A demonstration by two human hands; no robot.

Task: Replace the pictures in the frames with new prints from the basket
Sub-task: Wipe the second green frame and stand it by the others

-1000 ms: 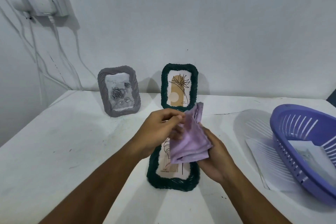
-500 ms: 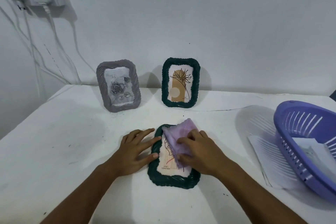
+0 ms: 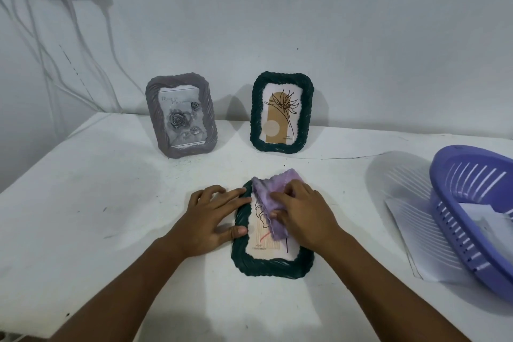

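a dark green frame lies flat and face up on the white table, close to the near edge at about 6 o'clock. the left hand rests on the table at the frame's 9 o'clock side, fingers spread and loose, gripping nothing, with fingertips and thumb touching the frame's left rim. the right hand presses a crumpled lilac cloth down onto the frame's glass, fingers curled over the cloth and grasping it; the cloth covers the upper right of the line-drawing print inside.

toward 12 o'clock, near the wall, two frames stand upright and tilted back: a grey frame with a rose picture at about 11 o'clock, and a second green frame with a tan arch and flower drawing just right of it, the two well apart from each other.

at 3 o'clock a purple slotted basket sits tipped on the table, with white sheets inside it and more paper lying flat beneath its near side. white cables hang down the wall at 10 o'clock.
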